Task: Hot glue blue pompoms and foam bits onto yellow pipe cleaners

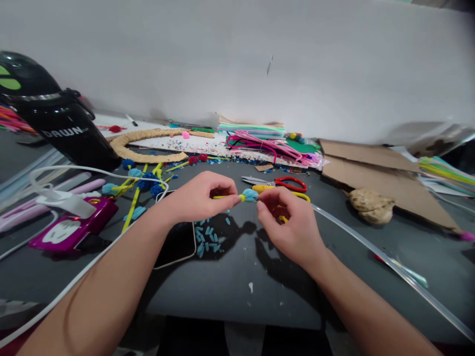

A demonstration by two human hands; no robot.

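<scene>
My left hand is closed, thumb and fingertips pinching a yellow pipe-cleaner stem. A light blue fuzzy bud tops the stem, pointing right, above the table. My right hand has its fingers curled, with thumb and index fingertips at the bud's right end. Behind the right hand lies a yellow-handled tool, mostly hidden, so its kind is unclear. Red-handled scissors lie just beyond it. Light blue fuzzy clippings are scattered below my left hand, beside a phone partly covered by my forearm.
At left stand a black bottle, a magenta device with a white plug and cable, and blue-and-yellow fuzzy flowers. Pink pipe cleaners lie at the back. Cardboard, a tan lump and a clear tube are right.
</scene>
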